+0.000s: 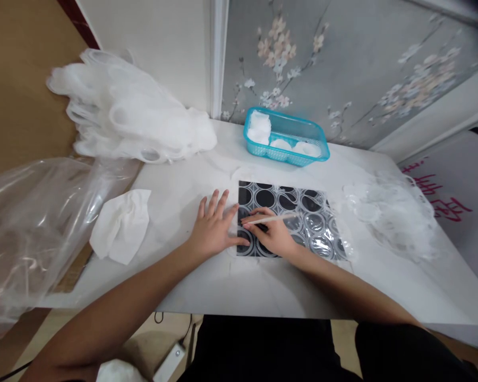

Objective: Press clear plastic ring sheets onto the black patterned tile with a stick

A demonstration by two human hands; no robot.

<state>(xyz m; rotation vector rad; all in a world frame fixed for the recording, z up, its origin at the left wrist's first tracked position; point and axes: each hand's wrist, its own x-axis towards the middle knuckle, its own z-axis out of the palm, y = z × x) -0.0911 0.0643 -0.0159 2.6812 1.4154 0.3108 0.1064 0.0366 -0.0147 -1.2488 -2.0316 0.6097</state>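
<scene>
A black sheet with a pattern of grey rings (264, 198) lies on the white table, with a shiny clear film over at least part of it. My left hand (213, 228) lies flat at the sheet's left edge, its fingers spread and nothing in it. Over the sheet's left part, my right hand (276, 233) pinches a thin pale pen-like stick (276, 218). The stick's tip is near the left edge, between my left thumb and forefinger. Whether the tip touches the sheet I cannot tell. My right hand and forearm hide part of the rings.
A blue plastic basket (287, 118) holding white round pads stands at the back. White netted material with holes (139, 116) is heaped at the back left. Clear plastic scraps (398, 217) lie to the right. Crumpled white paper (121, 225) and plastic sheeting (35, 223) are at the left.
</scene>
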